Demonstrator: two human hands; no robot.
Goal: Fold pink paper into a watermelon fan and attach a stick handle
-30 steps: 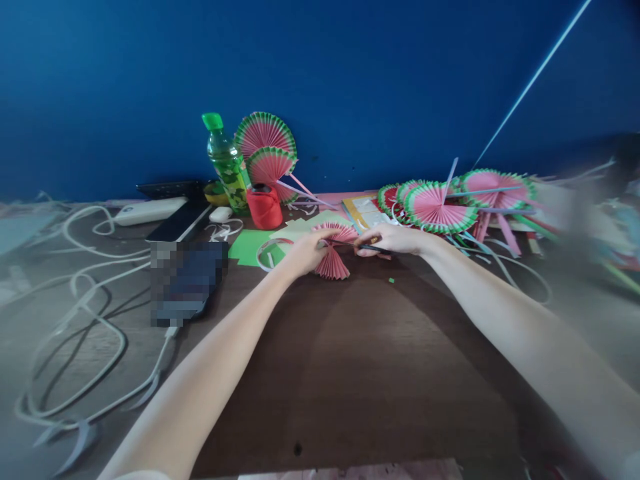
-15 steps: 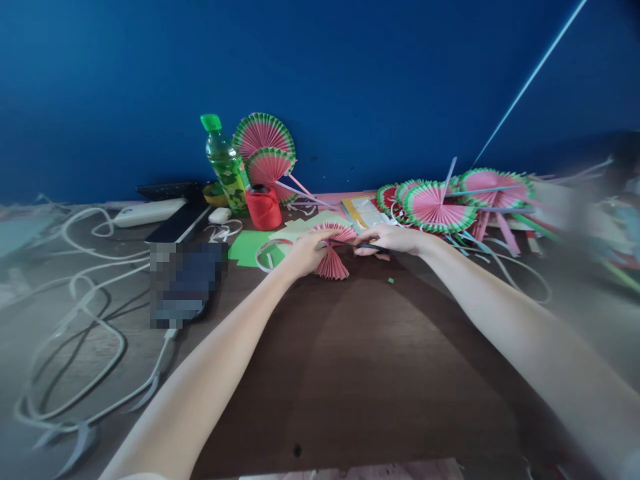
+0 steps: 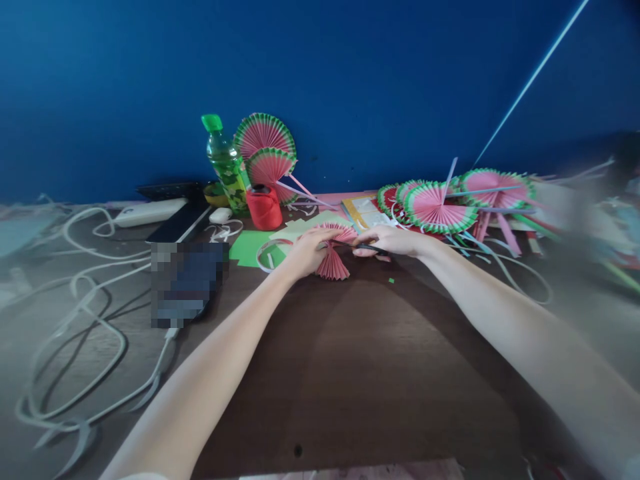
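My left hand (image 3: 303,253) is closed on the middle of a pleated pink paper fan (image 3: 332,265) that rests on the dark wooden table (image 3: 350,360). The fan's folds spread above and below my fingers. Just to its right, my right hand (image 3: 393,240) pinches a thin dark tool (image 3: 371,248), likely a pen or small scissors, with its tip pointing at the fan's middle. A roll of clear tape (image 3: 270,253) lies just left of my left hand on green paper (image 3: 249,245).
A green-capped bottle (image 3: 226,163), a red spool (image 3: 264,207) and two finished pink-and-green fans (image 3: 266,150) stand by the blue wall. More finished fans (image 3: 440,205) lie piled at the right. White cables (image 3: 85,300) and a dark device (image 3: 185,280) sit at the left.
Hardly anything differs; both hands stay on the fan and the tool, shifting only slightly.
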